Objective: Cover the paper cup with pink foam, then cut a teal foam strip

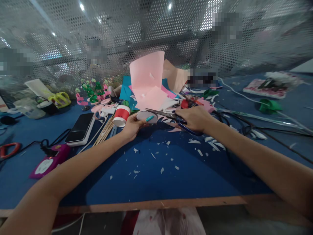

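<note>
Head view: from where I stand, the turquoise-nailed thumb (144, 121) is the worry. A white disc (147, 116) sits near the middle of the frame, pinched in the left-hand grip (133, 127), thumb on the near face and the other fingers mostly hidden by it. The scissors (168, 114) come in from the right, blades lying along the disc's upper edge, close to that thumb. Should the disc slip or the blades swing low, the nail or a hidden finger could be nicked; squeezing too hard might bend the disc and leave its rim ragged.

The right-hand grip (194, 119) is closed around the scissors' dark handles. How far the blades are parted I can't fairly tell, since they're thin and dark against the clutter.

The red-banded paper cup (121, 115) stands just left of the left-hand grip, so a stray knuckle could knock it onto the wooden sticks (104, 131) beside it. Pale scraps (162, 170) litter the blue desk (137, 191) below (light enough, I'd guess, to scatter at a sleeve's brush).

The scissors point left and slightly up the frame, long axis slanting from handles at lower right to tips at upper left. The disc, foreshortened, looks widest across the frame.
</note>
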